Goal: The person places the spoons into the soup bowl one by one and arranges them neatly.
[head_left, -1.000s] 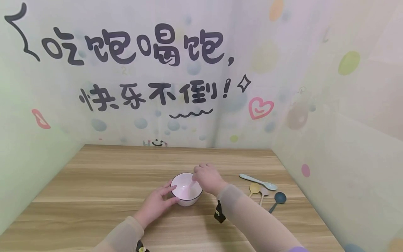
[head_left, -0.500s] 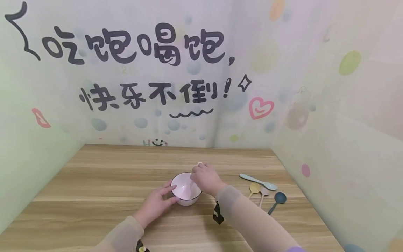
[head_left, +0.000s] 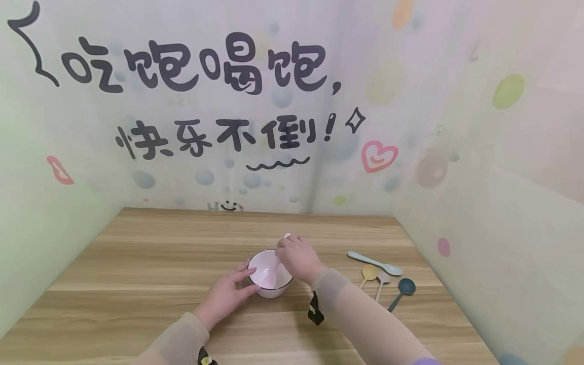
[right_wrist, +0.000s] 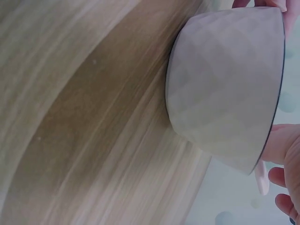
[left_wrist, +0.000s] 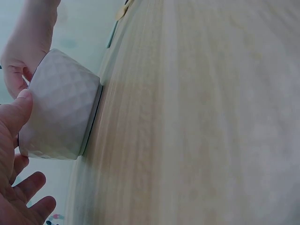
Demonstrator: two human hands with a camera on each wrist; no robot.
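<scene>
A white bowl (head_left: 275, 293) with a dark rim and a faceted outer wall (left_wrist: 61, 108) stands upright on the wooden table. My left hand (head_left: 226, 295) holds its left side by the rim, thumb at the near side and fingers farther round. At the bowl's right edge, my right hand (head_left: 300, 259) pinches the handle of a pink spoon (head_left: 269, 279). The spoon's head is down inside the bowl, and its handle tip (right_wrist: 262, 180) shows beyond the rim in the right wrist view. No contents can be made out in the bowl.
Right of the bowl lie a light blue spoon (head_left: 375, 263), a yellow spoon (head_left: 369, 273), a pale pinkish spoon (head_left: 382, 278) and a dark blue spoon (head_left: 405, 287); my right forearm partly covers some handles. Walls border the wooden table (head_left: 137, 263) at the back and sides.
My right hand has shifted slightly left, and the pink spoon has changed its slant in the bowl. Its handle tip now shows above my fingers. My left hand and the bowl have stayed put.
</scene>
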